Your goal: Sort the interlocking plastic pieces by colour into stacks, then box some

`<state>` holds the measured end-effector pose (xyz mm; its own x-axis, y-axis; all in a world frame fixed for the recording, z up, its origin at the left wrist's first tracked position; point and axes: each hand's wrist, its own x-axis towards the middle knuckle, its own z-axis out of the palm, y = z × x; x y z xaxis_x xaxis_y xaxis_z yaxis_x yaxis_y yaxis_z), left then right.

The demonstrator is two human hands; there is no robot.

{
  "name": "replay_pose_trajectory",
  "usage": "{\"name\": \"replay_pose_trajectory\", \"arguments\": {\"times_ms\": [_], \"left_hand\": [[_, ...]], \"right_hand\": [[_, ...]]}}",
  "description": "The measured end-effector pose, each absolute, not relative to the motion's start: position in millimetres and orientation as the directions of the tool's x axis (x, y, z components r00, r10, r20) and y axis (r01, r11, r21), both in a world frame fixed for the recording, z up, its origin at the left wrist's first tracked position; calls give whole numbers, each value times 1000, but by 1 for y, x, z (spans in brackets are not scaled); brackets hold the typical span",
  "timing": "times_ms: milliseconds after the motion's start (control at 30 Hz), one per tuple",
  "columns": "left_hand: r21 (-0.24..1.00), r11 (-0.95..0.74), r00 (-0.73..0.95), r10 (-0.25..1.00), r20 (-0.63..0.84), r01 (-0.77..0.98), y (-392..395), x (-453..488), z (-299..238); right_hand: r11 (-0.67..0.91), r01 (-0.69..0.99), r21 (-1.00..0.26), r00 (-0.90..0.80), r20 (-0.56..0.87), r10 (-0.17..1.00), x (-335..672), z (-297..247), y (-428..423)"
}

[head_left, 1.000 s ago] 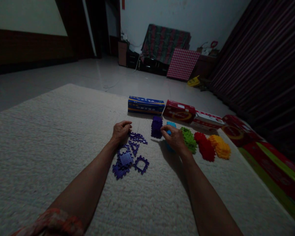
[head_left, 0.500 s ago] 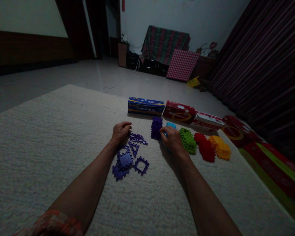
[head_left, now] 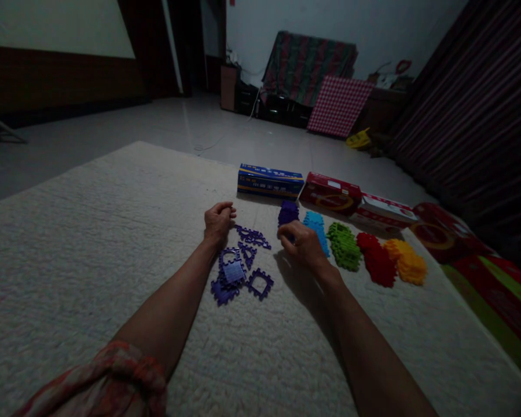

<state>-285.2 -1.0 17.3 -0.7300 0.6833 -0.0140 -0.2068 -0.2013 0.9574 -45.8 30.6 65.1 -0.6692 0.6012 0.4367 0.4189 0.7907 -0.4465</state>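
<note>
My left hand [head_left: 218,223] rests on the mat with its fingers curled in; whatever is inside them, if anything, is hidden. Just right of it lie loose purple interlocking tiles [head_left: 259,284], some square frames, some triangular, partly overlapping. My right hand [head_left: 303,242] pinches its thumb and fingers together at the near end of a purple tile stack [head_left: 289,212]; what is between the fingertips is too dark to make out. Beside that hand runs a light blue tile row [head_left: 315,223], followed by green tiles [head_left: 344,247], red tiles [head_left: 377,260] and yellow tiles [head_left: 406,262].
Behind the tiles stand a blue box [head_left: 269,182], a red box [head_left: 330,194] and a red-and-white box [head_left: 386,213]. More red and green boxes [head_left: 486,289] line the right edge of the pale mat [head_left: 113,231]. A checked cloth panel [head_left: 339,106] leans farther back.
My right hand has shifted from the light blue row toward the purple stack, uncovering more blue tiles. The left hand stays beside the loose purple tiles. The whole view has swung slightly left.
</note>
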Motion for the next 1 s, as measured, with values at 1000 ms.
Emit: {"name": "replay_pose_trajectory", "arguments": {"times_ms": [1000], "left_hand": [[945, -157, -604, 795, -53, -289, -3, -287, 24]], "right_hand": [[771, 463, -437, -879, -114, 463, -41, 112, -17]]}}
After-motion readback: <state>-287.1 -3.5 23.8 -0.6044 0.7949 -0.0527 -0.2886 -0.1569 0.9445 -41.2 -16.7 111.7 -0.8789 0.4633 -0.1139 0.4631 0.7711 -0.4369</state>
